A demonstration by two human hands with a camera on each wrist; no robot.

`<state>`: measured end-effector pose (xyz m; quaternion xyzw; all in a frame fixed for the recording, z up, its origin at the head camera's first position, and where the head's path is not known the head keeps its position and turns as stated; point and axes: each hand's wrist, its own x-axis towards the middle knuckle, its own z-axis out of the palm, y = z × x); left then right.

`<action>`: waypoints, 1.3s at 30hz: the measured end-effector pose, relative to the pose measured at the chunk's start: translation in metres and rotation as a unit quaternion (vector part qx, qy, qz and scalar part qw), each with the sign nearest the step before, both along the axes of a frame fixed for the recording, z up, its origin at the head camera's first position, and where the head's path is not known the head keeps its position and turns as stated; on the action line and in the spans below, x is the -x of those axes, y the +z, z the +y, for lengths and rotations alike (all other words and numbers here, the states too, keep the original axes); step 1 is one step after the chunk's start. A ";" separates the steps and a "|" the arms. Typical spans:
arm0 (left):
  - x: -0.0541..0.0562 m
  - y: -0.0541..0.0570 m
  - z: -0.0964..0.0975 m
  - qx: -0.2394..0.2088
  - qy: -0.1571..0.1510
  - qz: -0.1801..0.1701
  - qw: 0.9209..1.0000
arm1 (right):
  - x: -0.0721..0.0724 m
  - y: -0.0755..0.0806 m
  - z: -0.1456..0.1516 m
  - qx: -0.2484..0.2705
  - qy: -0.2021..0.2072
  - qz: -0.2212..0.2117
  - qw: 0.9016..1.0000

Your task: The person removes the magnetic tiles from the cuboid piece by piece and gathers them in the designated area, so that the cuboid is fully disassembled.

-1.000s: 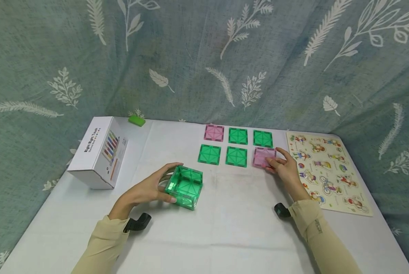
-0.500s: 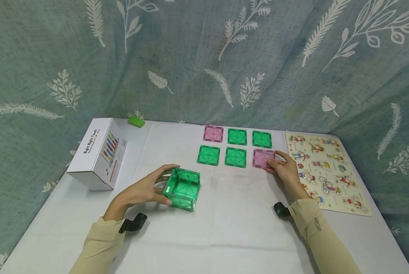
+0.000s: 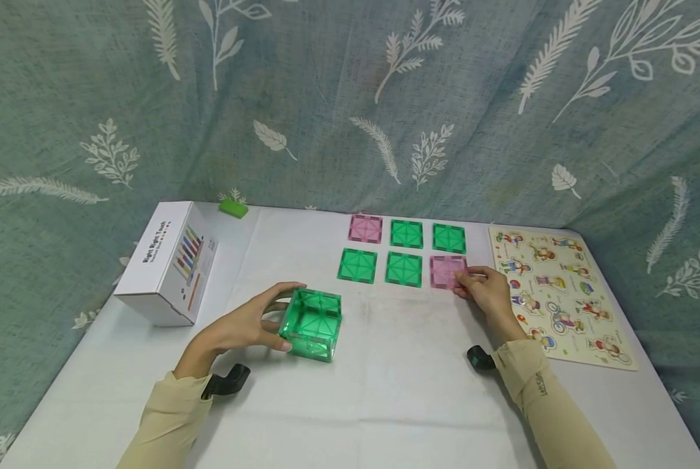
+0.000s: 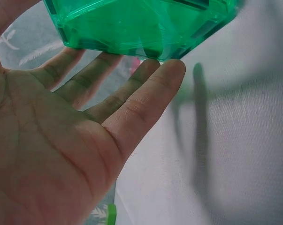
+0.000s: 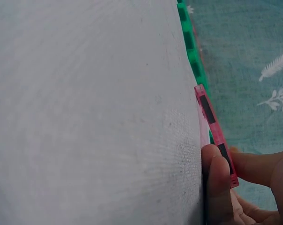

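In the head view my left hand point(image 3: 247, 324) grips a green box of translucent magnetic tiles point(image 3: 313, 326) by its left side, thumb at the near face and fingers at the far one. The box's upper side looks open. The left wrist view has this green box point(image 4: 122, 26) at the top, touching the fingertips. My right hand point(image 3: 486, 293) pinches the right edge of a pink magnetic tile point(image 3: 446, 271). From the right wrist, that pink tile point(image 5: 214, 126) shows edge-on between thumb and fingers, its near edge slightly off the cloth.
Green tiles point(image 3: 404, 268) and another pink tile point(image 3: 365, 228) lie flat in two rows at the back. A picture puzzle board point(image 3: 560, 293) is at the right. To the left stands a white box point(image 3: 170, 260), with a small green block point(image 3: 233, 208) behind it.
My left hand and the green box have shifted slightly left. The pink tile in my right hand has slid a little left, and the right index finger has come down closer to its edge.
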<state>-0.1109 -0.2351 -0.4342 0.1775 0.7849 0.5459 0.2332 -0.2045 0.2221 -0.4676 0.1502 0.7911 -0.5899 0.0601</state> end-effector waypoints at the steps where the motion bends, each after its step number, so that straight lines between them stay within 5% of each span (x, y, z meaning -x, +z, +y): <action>1: 0.000 0.000 0.000 0.000 0.000 0.000 1.000 | -0.001 0.001 0.000 -0.008 0.002 -0.001 1.000; 17: -0.002 0.000 -0.001 -0.003 0.001 -0.002 1.000 | -0.006 0.004 -0.001 -0.112 0.003 0.002 0.994; 26: -0.002 0.000 0.000 -0.008 0.003 -0.004 1.000 | -0.011 0.004 0.004 -0.239 0.029 0.046 0.969; 39: -0.002 0.000 -0.001 0.000 0.004 0.002 1.000 | -0.008 0.003 0.005 -0.243 0.034 0.044 0.968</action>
